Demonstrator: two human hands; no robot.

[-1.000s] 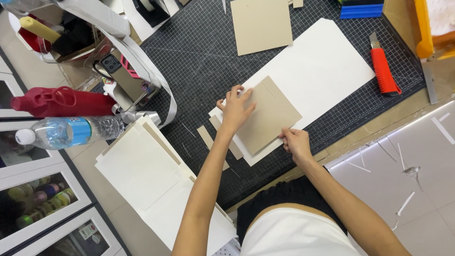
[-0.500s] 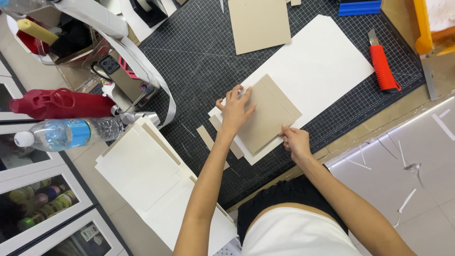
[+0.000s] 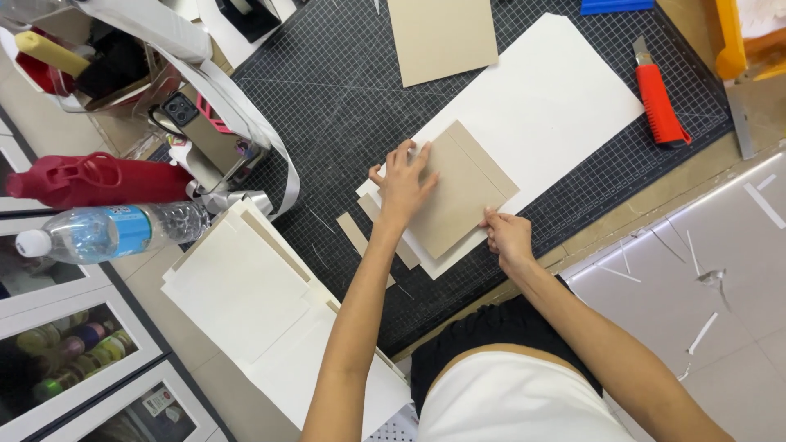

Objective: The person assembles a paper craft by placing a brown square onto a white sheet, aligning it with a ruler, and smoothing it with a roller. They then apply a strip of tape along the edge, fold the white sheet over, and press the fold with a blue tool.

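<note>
From the head camera, the left hand lies flat with its fingers spread, pressing on the near-left part of a tan cardboard square. The right hand pinches the square's near corner between clenched fingers. The square sits on a large white sheet, which lies on a dark gridded cutting mat on the bench. Narrow cardboard strips poke out just beside the left wrist. A second tan board lies farther up the mat, and a red utility knife rests well apart on the right (near the mat's edge). A stack of white boards and a water bottle lie to the left
</note>
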